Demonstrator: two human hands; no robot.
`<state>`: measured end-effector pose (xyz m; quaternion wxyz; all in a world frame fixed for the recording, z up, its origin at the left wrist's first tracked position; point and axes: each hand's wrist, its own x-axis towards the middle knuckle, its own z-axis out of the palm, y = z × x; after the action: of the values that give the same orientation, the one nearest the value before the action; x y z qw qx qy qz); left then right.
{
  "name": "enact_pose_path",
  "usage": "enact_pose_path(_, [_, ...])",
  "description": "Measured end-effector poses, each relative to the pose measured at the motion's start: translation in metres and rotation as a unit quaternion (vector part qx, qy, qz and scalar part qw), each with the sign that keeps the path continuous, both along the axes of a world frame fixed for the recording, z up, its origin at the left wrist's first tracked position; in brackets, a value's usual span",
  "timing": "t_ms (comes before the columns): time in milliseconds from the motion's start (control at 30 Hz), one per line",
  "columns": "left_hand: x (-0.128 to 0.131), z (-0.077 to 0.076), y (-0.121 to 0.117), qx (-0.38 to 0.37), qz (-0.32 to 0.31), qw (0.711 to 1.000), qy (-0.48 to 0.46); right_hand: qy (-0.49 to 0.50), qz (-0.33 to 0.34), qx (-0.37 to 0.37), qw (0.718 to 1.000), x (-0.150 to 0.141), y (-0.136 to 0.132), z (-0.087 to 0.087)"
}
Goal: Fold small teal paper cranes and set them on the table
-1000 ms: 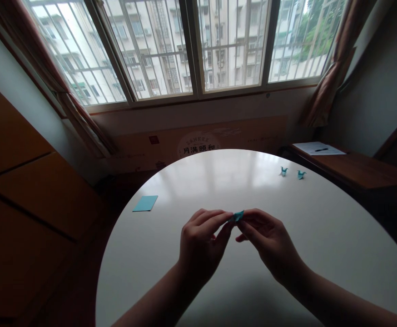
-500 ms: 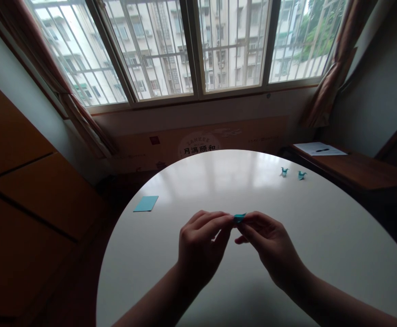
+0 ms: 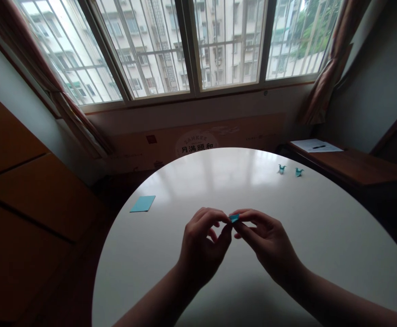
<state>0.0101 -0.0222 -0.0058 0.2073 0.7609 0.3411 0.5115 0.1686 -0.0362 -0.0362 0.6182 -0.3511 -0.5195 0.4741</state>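
Left fingers (image 3: 212,215) have curled more beside the folded paper (image 3: 234,218)

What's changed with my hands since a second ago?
Your left hand has bent its fingers into a rounder arch. It and the right hand still pinch the folded paper. The blue square and two birds stayed put.

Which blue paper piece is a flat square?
The square on the left of the table: flat, four-cornered. Both figures at far right are folded, with raised tips; the piece between left hand and right hand is folded.
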Motion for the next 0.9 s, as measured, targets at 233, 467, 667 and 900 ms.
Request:
enact_pose_path(233, [0.0033, -0.0045, 0.0032, -0.166, 0.000, 0.983, -0.072, -0.047, -0.025, -0.010, 0.999, 0.0008, 0.0038, -0.0020])
enact_pose_path(467, [0.0060, -0.0058, 0.0054, -0.230, -0.016, 0.964, -0.130, -0.059, 0.002, -0.006, 0.998, 0.0020, 0.0054, 0.0013])
enact_pose_path(667, [0.0048, -0.0054, 0.0067, -0.230, -0.020, 0.966, -0.112, -0.093, -0.030, 0.014, 0.995, 0.0038, 0.0055, 0.0012])
enact_pose_path(900, [0.0036, -0.0066, 0.0080, -0.247, -0.032, 0.960, -0.129, -0.108, -0.054, 0.042, 0.992, 0.0035, 0.0064, -0.0014])
